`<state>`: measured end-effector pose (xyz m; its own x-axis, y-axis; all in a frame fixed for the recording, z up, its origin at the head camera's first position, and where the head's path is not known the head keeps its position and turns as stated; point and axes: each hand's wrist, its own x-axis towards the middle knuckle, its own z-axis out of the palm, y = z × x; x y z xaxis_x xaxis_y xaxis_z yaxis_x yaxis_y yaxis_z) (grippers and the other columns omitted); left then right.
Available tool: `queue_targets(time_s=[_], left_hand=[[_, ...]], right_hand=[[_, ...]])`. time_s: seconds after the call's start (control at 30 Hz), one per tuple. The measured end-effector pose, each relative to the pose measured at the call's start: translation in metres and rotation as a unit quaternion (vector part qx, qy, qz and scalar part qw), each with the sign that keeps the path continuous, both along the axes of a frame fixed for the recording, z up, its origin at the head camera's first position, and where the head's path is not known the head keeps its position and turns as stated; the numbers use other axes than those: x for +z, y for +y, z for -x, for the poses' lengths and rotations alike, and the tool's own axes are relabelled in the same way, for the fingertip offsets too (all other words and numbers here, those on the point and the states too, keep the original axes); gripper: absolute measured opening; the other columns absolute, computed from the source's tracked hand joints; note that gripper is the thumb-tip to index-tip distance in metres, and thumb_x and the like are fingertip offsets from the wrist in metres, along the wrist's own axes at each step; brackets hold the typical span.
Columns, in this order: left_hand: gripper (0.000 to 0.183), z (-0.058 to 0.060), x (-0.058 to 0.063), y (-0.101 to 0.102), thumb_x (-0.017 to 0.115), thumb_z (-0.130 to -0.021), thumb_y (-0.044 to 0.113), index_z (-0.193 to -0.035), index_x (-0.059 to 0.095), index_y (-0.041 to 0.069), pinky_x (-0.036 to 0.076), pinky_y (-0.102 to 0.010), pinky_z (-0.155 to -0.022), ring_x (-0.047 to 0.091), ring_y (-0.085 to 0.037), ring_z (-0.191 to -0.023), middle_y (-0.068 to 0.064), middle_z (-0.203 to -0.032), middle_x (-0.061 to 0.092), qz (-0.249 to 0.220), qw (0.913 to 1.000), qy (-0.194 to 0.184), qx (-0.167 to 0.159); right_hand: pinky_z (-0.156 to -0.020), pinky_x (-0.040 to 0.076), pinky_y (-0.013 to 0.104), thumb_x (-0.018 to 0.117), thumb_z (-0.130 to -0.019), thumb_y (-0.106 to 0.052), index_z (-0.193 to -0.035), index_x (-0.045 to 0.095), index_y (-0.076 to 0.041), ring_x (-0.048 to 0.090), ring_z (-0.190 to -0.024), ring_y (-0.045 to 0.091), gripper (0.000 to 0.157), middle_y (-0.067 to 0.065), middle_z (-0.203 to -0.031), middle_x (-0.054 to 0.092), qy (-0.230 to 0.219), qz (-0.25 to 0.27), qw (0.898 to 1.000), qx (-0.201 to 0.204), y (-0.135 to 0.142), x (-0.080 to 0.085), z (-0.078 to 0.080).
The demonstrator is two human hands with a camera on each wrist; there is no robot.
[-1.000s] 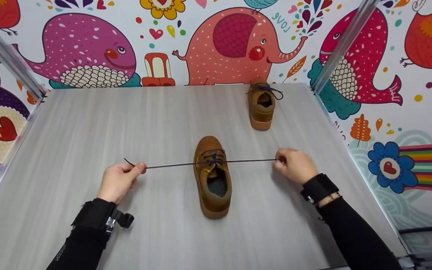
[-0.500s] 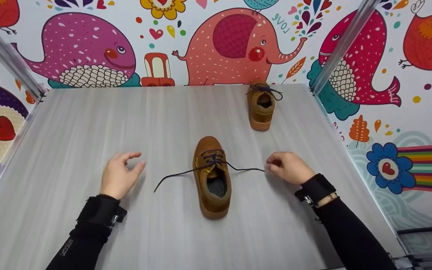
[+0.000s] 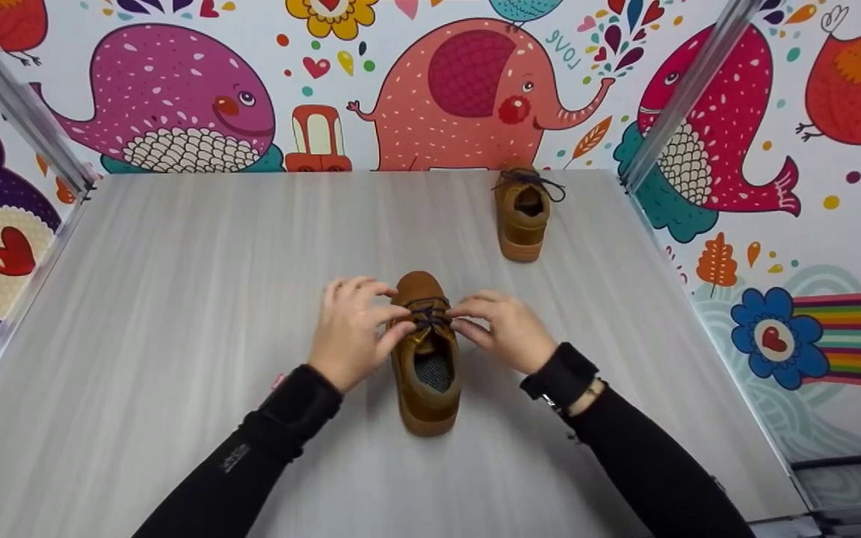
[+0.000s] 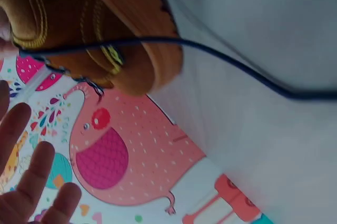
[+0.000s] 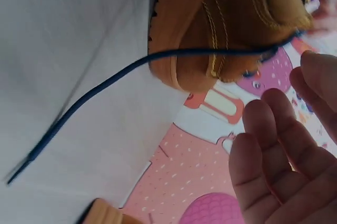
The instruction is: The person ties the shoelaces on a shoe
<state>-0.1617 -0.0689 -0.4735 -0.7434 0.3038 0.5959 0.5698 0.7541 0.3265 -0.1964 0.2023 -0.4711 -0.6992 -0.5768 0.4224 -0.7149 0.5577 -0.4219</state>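
A brown shoe (image 3: 430, 415) with dark blue laces stands upright on the light table, toe pointing away from me. My left hand (image 3: 348, 332) is at its left side, thumb and fingers apart, fingertips over the lacing. From the right, my right hand (image 3: 509, 332) reaches the same lacing with loosely bent fingers, thumb apart from them. Whether any fingertip touches the shoe, I cannot tell. One lace end (image 4: 210, 50) runs loose across the table in the left wrist view. Another loose lace end (image 5: 113, 79) lies on the right side in the right wrist view.
A second brown shoe (image 3: 524, 232) with its lace tied in a bow stands farther back on the right, near the wall. Patterned wall panels (image 3: 460, 97) with metal corner posts (image 3: 688, 97) enclose the back and sides of the table (image 3: 251, 246).
Both hands held the lace ends taut out to the sides, then let them go, the left first. The lace ends dropped to the table, and both hands moved inward to the shoe.
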Motion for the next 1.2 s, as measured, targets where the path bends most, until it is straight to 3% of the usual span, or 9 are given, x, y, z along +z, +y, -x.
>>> queue_targets(time_s=[0.17, 0.37, 0.57, 0.67, 0.73, 0.83, 1.0, 1.07, 1.2], left_hand=[[0.022, 0.002, -0.002, 0.015, 0.084, -0.092, 0.037, -0.097, 0.087, 0.016, 0.043, -0.059, -0.106, 0.064, -0.035, -0.117, -0.007, -0.118, 0.076, 0.029, 0.9994, -0.013, -0.015], [0.014, 0.005, -0.001, 0.023, 0.085, -0.093, 0.025, -0.090, 0.084, 0.011, 0.049, -0.052, -0.097, 0.067, -0.032, -0.109, -0.005, -0.110, 0.076, 0.033, 0.9991, -0.014, -0.023], [0.012, 0.004, 0.001, 0.028, 0.074, -0.100, 0.017, -0.092, 0.069, 0.009, 0.052, -0.047, -0.088, 0.069, -0.031, -0.093, -0.005, -0.092, 0.075, 0.045, 0.9986, -0.014, -0.026], [0.014, 0.004, 0.006, 0.029, 0.070, -0.103, 0.018, -0.093, 0.064, 0.009, 0.050, -0.043, -0.075, 0.068, -0.028, -0.080, -0.006, -0.086, 0.073, 0.051, 0.9981, -0.016, -0.031], [0.015, 0.004, 0.009, 0.029, 0.072, -0.102, 0.020, -0.095, 0.066, 0.008, 0.046, -0.040, -0.070, 0.069, -0.026, -0.077, -0.006, -0.086, 0.074, 0.055, 0.9977, -0.014, -0.037], [0.019, 0.006, 0.013, 0.024, 0.076, -0.094, 0.029, -0.095, 0.074, 0.010, 0.041, -0.038, -0.073, 0.067, -0.023, -0.076, -0.003, -0.084, 0.075, 0.074, 0.9968, 0.011, -0.028], [0.023, 0.008, 0.013, 0.016, 0.081, -0.080, 0.040, -0.081, 0.081, 0.017, 0.041, -0.043, -0.079, 0.054, -0.020, -0.066, 0.002, -0.072, 0.073, 0.122, 0.9891, 0.080, 0.019], [0.023, 0.008, 0.007, 0.012, 0.081, -0.079, 0.041, -0.079, 0.081, 0.018, 0.041, -0.044, -0.079, 0.051, -0.019, -0.065, 0.002, -0.071, 0.074, 0.129, 0.9874, 0.085, 0.034], [0.020, 0.005, -0.013, 0.001, 0.080, -0.081, 0.038, -0.082, 0.081, 0.018, 0.038, -0.041, -0.077, 0.053, -0.019, -0.066, 0.003, -0.076, 0.077, 0.120, 0.9908, 0.046, 0.044]], right_hand=[[-0.084, 0.063, 0.040, 0.080, -0.098, -0.017, -0.107, 0.084, -0.009, 0.077, -0.096, 0.024, 0.012, 0.009, -0.105, 0.079, 0.031, -0.018, 0.999, -0.017, -0.012, -0.005, 0.000], [-0.082, 0.062, 0.038, 0.073, -0.102, -0.012, -0.100, 0.076, -0.004, 0.076, -0.091, 0.024, 0.008, 0.009, -0.099, 0.077, 0.049, -0.045, 0.998, -0.023, -0.020, -0.003, -0.001], [-0.070, 0.061, 0.041, 0.063, -0.107, -0.009, -0.102, 0.065, -0.002, 0.072, -0.078, 0.026, 0.009, 0.012, -0.091, 0.074, 0.025, -0.050, 0.998, -0.029, -0.026, 0.005, -0.005], [-0.076, 0.062, 0.040, 0.064, -0.108, -0.010, -0.112, 0.067, 0.000, 0.075, -0.088, 0.027, 0.012, 0.014, -0.102, 0.076, -0.004, -0.032, 0.999, -0.009, -0.027, 0.010, -0.005], [-0.079, 0.063, 0.038, 0.069, -0.104, -0.012, -0.115, 0.071, -0.001, 0.075, -0.093, 0.025, 0.015, 0.012, -0.106, 0.075, -0.002, -0.032, 0.999, 0.002, -0.027, 0.012, -0.004], [-0.078, 0.062, 0.033, 0.080, -0.094, -0.014, -0.110, 0.081, -0.008, 0.075, -0.091, 0.020, 0.017, 0.007, -0.101, 0.075, 0.060, -0.054, 0.997, 0.002, -0.025, 0.014, -0.002], [-0.071, 0.057, 0.032, 0.090, -0.082, -0.020, -0.089, 0.085, -0.017, 0.069, -0.079, 0.018, 0.009, -0.002, -0.083, 0.072, 0.218, -0.079, 0.972, -0.041, -0.017, 0.005, 0.001], [-0.073, 0.055, 0.035, 0.092, -0.081, -0.020, -0.085, 0.085, -0.018, 0.067, -0.082, 0.020, 0.008, -0.002, -0.082, 0.073, 0.233, -0.067, 0.969, -0.054, -0.012, -0.002, 0.002], [-0.078, 0.055, 0.038, 0.094, -0.079, -0.016, -0.082, 0.084, -0.016, 0.067, -0.085, 0.022, 0.010, -0.001, -0.084, 0.075, 0.186, -0.044, 0.980, -0.064, 0.002, -0.020, 0.002]])
